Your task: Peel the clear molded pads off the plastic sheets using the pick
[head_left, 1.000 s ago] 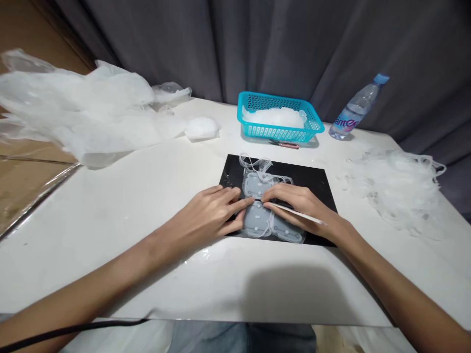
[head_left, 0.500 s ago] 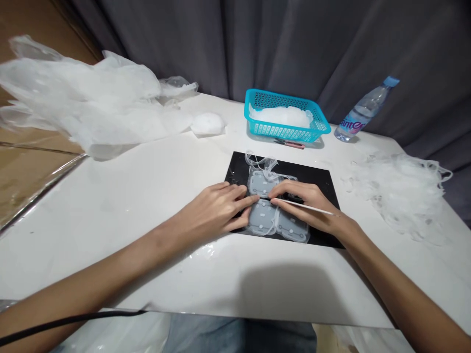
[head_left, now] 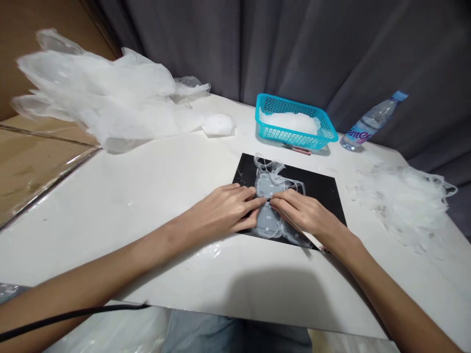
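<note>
A translucent, rubbery-looking molded sheet (head_left: pixel 268 223) lies on a black mat (head_left: pixel 319 181). It has several rounded panels with small dots, and loose thin strands (head_left: pixel 270 169) curl at its far end. My left hand (head_left: pixel 235 206) presses on the sheet's left side, index fingertip at the gap between the panels. From the other side my right hand (head_left: pixel 307 213) meets it, fingers closed around a thin white stick-like tool (head_left: pixel 312 240). The tool's rear end shows under my palm; its tip is hidden at my fingertips. Part of the right panel is covered by that hand.
Behind the mat stands a turquoise basket (head_left: pixel 290 138) with white translucent pieces, a pinkish cutter (head_left: pixel 300 150) in front of it. A water bottle (head_left: pixel 371 122) is farther right. Translucent scraps (head_left: pixel 408 201) are heaped at right, filmy white bags (head_left: pixel 110 98) at left. A black cable (head_left: pixel 73 312) crosses near the front edge.
My right hand has rolled over, so the tool's rear end now points down toward the mat's near edge. My left hand keeps its place on the sheet. The whole view has shifted slightly.
</note>
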Available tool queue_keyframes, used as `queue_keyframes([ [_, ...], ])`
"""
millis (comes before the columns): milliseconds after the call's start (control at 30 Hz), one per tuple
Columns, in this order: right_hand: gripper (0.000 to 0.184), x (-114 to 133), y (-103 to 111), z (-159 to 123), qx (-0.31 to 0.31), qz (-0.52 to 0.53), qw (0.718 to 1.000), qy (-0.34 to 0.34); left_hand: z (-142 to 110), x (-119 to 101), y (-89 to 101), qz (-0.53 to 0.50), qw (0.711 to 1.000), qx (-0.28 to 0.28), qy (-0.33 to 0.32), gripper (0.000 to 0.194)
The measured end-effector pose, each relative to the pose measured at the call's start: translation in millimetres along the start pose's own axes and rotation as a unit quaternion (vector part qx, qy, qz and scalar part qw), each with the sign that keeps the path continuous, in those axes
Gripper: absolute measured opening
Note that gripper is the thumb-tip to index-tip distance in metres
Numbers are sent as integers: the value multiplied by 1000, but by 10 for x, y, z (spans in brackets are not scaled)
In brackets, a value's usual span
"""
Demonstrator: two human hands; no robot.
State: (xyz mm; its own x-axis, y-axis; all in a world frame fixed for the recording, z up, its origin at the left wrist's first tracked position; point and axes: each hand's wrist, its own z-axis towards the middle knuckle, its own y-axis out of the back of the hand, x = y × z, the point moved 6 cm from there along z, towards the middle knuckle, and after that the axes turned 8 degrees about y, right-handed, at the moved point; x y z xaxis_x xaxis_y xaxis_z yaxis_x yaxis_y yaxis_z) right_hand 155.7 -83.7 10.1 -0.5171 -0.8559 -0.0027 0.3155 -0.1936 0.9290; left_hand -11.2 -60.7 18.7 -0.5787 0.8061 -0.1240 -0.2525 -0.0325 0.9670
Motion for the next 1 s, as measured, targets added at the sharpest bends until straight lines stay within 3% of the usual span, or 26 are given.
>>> queue_keyframes([
  [167,30,-74,-59,54,-19,-28,999,-35,10,52,34,-49,998,0,25,28],
  [233,29,-76,-57,92,-20,-20,999,-46,30,153,59,-124,987,-6,106,25],
  [333,29,-45,0,136,-51,-12,996,-71,37,326,6,-237,937,-6,257,27],
  [400,30,6,42,156,-78,-17,994,-76,50,372,-79,-295,905,2,305,34],
  [533,33,83,78,183,-110,-43,990,-82,102,379,-221,-445,836,-17,320,37],
  [667,34,89,87,204,-111,-49,989,-88,123,368,-227,-553,767,-52,320,31],
  [867,28,147,103,255,-109,-32,989,-94,130,375,-167,-562,754,-59,334,27],
  [1000,27,47,146,234,-130,54,978,-155,135,389,-153,-553,761,-47,335,23],
])
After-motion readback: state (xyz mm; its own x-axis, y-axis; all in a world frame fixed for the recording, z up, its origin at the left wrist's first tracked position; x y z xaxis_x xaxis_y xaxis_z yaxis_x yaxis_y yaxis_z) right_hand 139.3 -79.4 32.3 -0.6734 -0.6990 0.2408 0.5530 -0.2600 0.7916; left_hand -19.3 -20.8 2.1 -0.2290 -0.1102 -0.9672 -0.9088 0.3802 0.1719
